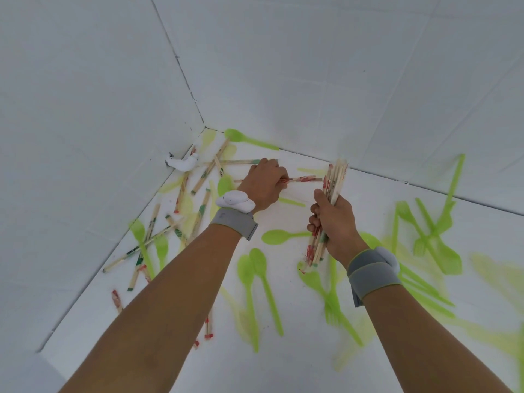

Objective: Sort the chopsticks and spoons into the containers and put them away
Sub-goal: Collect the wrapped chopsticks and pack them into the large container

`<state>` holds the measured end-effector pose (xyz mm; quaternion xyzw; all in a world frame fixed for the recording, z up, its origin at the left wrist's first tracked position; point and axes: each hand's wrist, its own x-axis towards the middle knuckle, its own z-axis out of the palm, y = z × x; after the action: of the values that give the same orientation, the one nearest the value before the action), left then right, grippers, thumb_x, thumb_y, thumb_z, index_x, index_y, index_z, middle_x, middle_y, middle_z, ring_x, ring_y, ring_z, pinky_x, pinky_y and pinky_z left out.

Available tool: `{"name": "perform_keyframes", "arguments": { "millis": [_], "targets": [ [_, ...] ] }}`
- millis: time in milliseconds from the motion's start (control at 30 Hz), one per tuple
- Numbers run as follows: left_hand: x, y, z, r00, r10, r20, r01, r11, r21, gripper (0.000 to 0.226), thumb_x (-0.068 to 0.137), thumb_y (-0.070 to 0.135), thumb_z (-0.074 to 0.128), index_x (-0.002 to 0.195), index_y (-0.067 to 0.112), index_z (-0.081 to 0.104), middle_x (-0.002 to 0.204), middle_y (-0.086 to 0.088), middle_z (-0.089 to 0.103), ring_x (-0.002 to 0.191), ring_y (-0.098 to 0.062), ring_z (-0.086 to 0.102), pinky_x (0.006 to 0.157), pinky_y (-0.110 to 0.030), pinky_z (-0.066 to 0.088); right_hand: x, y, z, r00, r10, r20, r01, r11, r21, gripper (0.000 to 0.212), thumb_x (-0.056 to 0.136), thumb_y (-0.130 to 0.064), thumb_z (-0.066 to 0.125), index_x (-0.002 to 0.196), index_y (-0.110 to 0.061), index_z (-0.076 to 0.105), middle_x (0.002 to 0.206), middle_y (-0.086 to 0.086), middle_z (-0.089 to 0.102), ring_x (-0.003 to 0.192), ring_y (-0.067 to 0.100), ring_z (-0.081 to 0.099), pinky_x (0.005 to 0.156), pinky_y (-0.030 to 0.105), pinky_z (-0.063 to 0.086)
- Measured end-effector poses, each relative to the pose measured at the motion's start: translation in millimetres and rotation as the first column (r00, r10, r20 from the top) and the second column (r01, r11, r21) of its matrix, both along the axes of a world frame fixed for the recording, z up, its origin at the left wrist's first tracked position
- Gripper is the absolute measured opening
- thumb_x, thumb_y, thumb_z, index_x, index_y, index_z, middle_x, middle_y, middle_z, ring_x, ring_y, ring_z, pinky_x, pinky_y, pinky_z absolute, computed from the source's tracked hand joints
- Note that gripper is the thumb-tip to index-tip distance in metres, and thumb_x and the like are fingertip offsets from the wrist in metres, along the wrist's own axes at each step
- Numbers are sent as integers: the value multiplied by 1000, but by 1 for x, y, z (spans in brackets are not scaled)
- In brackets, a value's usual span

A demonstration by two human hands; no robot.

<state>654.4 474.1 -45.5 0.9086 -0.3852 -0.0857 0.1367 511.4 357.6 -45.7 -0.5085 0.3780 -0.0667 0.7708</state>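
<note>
Right hand [337,222] gripping chopstick bundle [326,211], left hand [265,184] pinching one chopstick [303,179] beside it

Green forks [442,251] lie beside white walls [85,109]

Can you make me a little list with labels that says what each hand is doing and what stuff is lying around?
left hand: pinching one red-marked chopstick on the white surface
right hand: gripping a bundle of chopsticks, upright
loose chopsticks: scattered near the corner, left side
green spoons: scattered over the surface
green forks: on the right, blurred
containers: none in view
</note>
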Motion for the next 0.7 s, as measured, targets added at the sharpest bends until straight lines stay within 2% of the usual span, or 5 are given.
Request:
{"name": "perform_keyframes", "arguments": {
  "millis": [167, 400, 467, 600, 700],
  "targets": [
    [-8, 0, 7, 994, 105, 10, -97, 946, -310, 17, 99, 19, 60, 107, 7, 68, 100, -11, 60, 94, -30, 53, 81, -41, 44, -2, 1, 2, 1000, -12, 18, 11, 1000, 22, 18, 104, -23, 55, 95, -14, 43, 63, 0, 37, 48, 17, 32, 46, 29, 36],
    [-46, 1, 38, 953, 223, -207, -304, 689, -658, 13, 97, 16, 65, 103, 7, 71, 91, -4, 61, 72, -10, 51, 69, -18, 42, 1, 12, 6, 998, 12, 62, -13, 1000, 10, 19, 107, -29, 50, 93, -17, 46, 70, 0, 48, 51, 16, 44, 46, 28, 40],
    [-63, 5, 42, 918, 232, -323, -393, 652, -648, 16, 99, 18, 62, 109, 9, 71, 96, -4, 64, 72, -11, 54, 67, -16, 43, 2, 18, 7, 997, 30, 76, -30, 1000, -2, 16, 107, -29, 50, 96, -16, 48, 76, 3, 53, 55, 16, 49, 48, 28, 42],
    [-89, 13, 27, 865, 216, -452, -449, 734, -509, 20, 102, 20, 57, 110, 9, 72, 99, -8, 63, 72, -7, 57, 69, -24, 45, 2, 27, 5, 994, 64, 83, -62, 998, -23, 23, 108, -31, 48, 115, -10, 56, 95, 11, 68, 73, 23, 66, 61, 32, 54],
    [-109, 22, 21, 802, 163, -575, -511, 687, -517, 21, 102, 13, 56, 112, 7, 74, 96, -5, 67, 68, -3, 67, 64, -18, 53, 0, 37, 2, 994, 60, 88, -61, 998, 5, 30, 109, -29, 46, 125, -7, 59, 111, 15, 73, 90, 25, 74, 73, 35, 60]
  ]
}}
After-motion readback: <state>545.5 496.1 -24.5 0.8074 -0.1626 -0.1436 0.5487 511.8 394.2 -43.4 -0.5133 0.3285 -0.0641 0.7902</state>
